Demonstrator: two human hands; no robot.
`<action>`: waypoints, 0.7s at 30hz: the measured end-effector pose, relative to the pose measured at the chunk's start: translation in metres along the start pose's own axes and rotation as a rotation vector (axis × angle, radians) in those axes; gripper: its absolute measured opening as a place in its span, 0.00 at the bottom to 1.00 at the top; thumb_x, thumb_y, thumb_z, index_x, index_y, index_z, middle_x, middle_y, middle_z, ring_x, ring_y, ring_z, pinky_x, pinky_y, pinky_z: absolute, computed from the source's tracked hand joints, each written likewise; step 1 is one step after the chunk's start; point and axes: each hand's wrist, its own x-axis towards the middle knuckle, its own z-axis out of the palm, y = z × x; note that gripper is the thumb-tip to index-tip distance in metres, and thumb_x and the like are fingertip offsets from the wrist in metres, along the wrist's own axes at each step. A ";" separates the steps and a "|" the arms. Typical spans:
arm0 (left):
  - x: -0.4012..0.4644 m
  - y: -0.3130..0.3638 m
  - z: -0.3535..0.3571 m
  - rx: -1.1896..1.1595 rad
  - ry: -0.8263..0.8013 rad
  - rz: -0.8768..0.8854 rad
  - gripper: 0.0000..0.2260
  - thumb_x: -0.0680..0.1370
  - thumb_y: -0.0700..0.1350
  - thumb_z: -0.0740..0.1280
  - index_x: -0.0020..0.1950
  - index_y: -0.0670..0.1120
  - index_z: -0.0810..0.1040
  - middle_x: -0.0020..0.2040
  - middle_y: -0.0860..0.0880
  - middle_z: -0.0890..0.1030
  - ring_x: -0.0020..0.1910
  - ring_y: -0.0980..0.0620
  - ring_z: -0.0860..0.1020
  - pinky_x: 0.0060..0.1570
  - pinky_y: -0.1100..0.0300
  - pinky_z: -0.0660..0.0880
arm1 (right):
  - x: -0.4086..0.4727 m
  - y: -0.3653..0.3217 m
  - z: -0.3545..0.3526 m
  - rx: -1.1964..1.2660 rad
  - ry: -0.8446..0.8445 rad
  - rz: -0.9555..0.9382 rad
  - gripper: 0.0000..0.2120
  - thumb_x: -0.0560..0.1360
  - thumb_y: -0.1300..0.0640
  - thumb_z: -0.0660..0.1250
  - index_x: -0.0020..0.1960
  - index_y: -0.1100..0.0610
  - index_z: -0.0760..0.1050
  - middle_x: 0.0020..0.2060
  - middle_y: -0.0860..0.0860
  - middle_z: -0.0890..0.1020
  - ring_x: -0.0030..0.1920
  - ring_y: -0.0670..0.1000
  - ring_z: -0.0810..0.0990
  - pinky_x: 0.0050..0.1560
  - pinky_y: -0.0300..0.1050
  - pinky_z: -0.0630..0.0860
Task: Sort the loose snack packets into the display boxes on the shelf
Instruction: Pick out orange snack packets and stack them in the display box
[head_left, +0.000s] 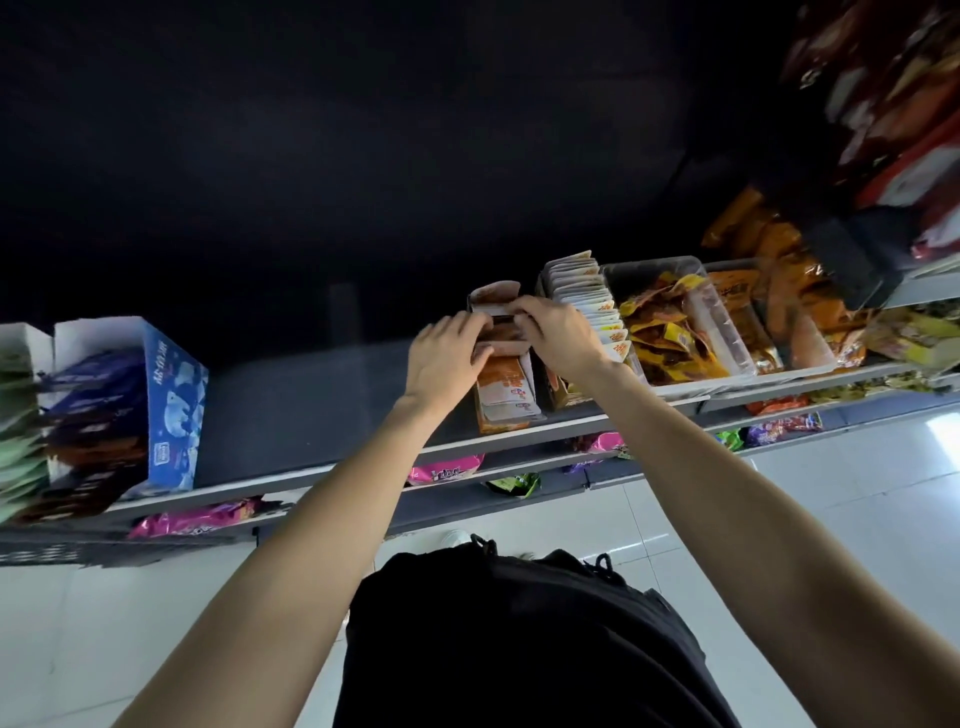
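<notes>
Left hand (445, 358) and right hand (557, 332) together, seemingly gripping packets (501, 332) over display box (506, 384) edge.

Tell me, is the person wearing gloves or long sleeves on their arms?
No. The left hand and right hand are bare, with no gloves, rings, watch or bracelets showing. Both forearms are uncovered; no sleeves show. Lower down is a black garment with dark drawstrings near its top.

Open shelf left of the display boxes

The bare stretch of shelf (291, 415) between the blue box (174, 410) and the orange display box (506, 389) gives room; rightward, packed boxes and a clear bin (675, 322) crowd together.
</notes>
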 end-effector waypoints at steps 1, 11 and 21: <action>0.005 0.000 -0.002 -0.021 0.023 -0.024 0.10 0.75 0.48 0.69 0.53 0.46 0.75 0.46 0.49 0.82 0.43 0.49 0.81 0.41 0.56 0.75 | -0.001 0.001 -0.002 0.025 0.003 -0.029 0.14 0.79 0.56 0.60 0.63 0.59 0.73 0.56 0.56 0.79 0.55 0.55 0.78 0.51 0.45 0.74; 0.017 0.008 -0.019 -0.212 0.130 -0.138 0.13 0.72 0.48 0.72 0.52 0.45 0.74 0.50 0.47 0.78 0.48 0.50 0.77 0.43 0.57 0.76 | 0.026 -0.012 -0.007 -0.316 0.036 -0.014 0.13 0.80 0.56 0.58 0.64 0.55 0.71 0.49 0.57 0.82 0.48 0.59 0.81 0.41 0.46 0.71; -0.026 0.015 -0.011 0.036 -0.437 0.176 0.35 0.63 0.71 0.68 0.61 0.50 0.69 0.61 0.52 0.71 0.60 0.52 0.68 0.63 0.55 0.63 | 0.018 -0.007 -0.007 -0.223 0.062 -0.095 0.06 0.78 0.57 0.62 0.50 0.57 0.77 0.40 0.55 0.82 0.40 0.56 0.81 0.39 0.49 0.76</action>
